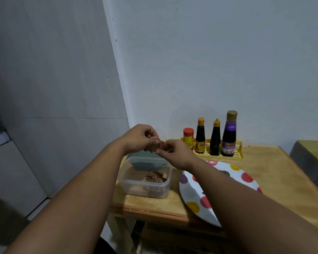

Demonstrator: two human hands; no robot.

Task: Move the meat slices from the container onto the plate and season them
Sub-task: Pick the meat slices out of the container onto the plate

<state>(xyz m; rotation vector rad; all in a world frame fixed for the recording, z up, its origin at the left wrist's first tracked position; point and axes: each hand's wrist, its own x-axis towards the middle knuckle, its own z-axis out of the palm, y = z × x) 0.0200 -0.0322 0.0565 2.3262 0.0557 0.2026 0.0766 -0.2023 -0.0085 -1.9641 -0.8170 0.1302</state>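
Head view: both hands separating a meat slice (161, 145) above the container (145, 180).

Left hand (141, 138) and right hand (176, 153) pinch the slice between fingertips, held over the container's far edge; more slices lie inside, one shows on the plate (246, 177). The slice looks thin, limp, probably slippery: best gripped at an edge.

L hand (139, 138), R hand (176, 154) pinching (fingertips touching).

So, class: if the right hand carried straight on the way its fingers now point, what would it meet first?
The right hand points leftward at the left hand, already meeting it around a meat slice above the container. Depth is unclear.
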